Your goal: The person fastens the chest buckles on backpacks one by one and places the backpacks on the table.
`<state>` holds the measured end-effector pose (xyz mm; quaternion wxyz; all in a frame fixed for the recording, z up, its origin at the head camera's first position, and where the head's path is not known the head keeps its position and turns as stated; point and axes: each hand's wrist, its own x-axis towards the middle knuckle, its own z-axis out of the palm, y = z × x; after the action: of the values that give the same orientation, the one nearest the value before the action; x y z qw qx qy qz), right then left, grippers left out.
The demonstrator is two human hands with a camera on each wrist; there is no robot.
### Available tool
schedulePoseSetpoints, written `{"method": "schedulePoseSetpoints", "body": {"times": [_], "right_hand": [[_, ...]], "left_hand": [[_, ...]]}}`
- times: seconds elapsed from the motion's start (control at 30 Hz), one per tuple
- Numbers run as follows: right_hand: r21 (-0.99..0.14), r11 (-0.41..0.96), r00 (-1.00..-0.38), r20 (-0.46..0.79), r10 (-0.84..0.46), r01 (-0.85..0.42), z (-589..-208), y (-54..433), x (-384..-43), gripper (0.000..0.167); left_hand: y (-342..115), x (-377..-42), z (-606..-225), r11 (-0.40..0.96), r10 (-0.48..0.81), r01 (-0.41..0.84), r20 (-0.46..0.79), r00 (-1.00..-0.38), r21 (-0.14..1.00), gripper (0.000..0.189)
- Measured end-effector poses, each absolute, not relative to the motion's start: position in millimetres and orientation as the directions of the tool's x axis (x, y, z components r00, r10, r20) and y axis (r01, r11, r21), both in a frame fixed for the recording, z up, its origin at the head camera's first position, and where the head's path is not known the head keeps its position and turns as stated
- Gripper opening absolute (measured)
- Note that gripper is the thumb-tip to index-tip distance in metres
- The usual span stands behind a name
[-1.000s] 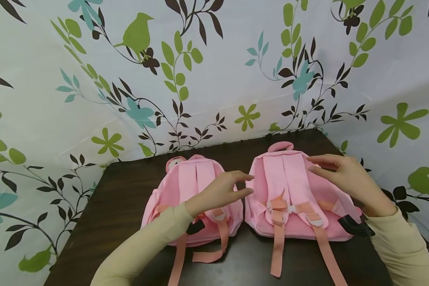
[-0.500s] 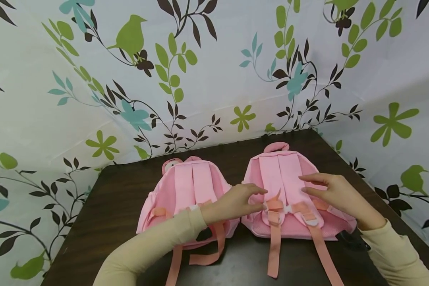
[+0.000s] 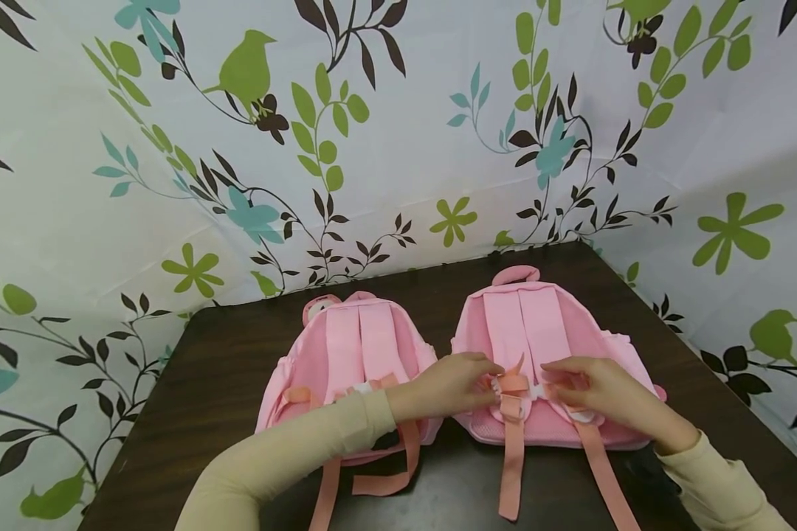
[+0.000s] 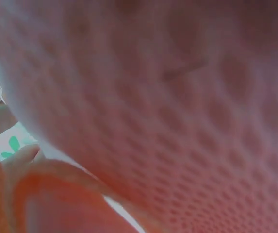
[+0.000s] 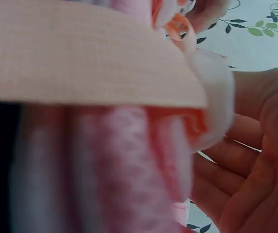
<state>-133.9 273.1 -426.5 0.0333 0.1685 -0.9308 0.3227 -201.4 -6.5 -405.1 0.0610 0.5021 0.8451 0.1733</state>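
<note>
Two pink backpacks lie with their shoulder straps facing up. My left hand (image 3: 448, 387) reaches across the left backpack (image 3: 345, 339) to the right backpack (image 3: 544, 317). There its fingertips and thumb hold the left side of an orange cross strap (image 3: 514, 383). My right hand (image 3: 618, 391) holds the strap's other side between thumb and fingers. Between the hands sits a small white buckle (image 3: 536, 392). In the right wrist view, a wide blurred strap (image 5: 95, 53) partly covers the right hand (image 5: 255, 170). Pink mesh (image 4: 177, 121) fills most of the left wrist view.
Both bags are on a dark wooden table (image 3: 239, 346). Orange strap tails (image 3: 513, 472) hang toward its near edge. A white cloth with leaves and birds (image 3: 398, 110) stands behind and along the sides.
Both hands have come down and inward from above the right backpack to its cross strap. My left hand moved right, my right hand left. The fingers have closed in on the strap.
</note>
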Motion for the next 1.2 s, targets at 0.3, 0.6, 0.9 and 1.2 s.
{"method": "schedulePoseSetpoints", "body": {"times": [0.3, 0.6, 0.9, 1.2], "right_hand": [[-0.594, 0.745, -0.951, 0.129, -0.282, -0.302, -434, 270, -135, 0.039], [-0.590, 0.740, -0.935, 0.077, -0.345, -0.322, -431, 268, -139, 0.031], [-0.544, 0.748, -0.914, 0.096, -0.394, -0.380, -433, 262, -145, 0.023], [-0.574, 0.748, -0.938, 0.119, -0.327, -0.333, -433, 264, -141, 0.024]], "left_hand": [[-4, -200, -411, 0.426, 0.873, 0.843, 0.094, -0.478, 0.329, 0.036], [-4, -203, -413, 0.435, 0.864, 0.817, 0.081, -0.497, 0.378, 0.034], [-7, -203, -416, 0.421, 0.857, 0.799, 0.102, -0.506, 0.429, 0.028], [-10, -204, -412, 0.421, 0.811, 0.747, 0.154, -0.564, 0.515, 0.027]]}}
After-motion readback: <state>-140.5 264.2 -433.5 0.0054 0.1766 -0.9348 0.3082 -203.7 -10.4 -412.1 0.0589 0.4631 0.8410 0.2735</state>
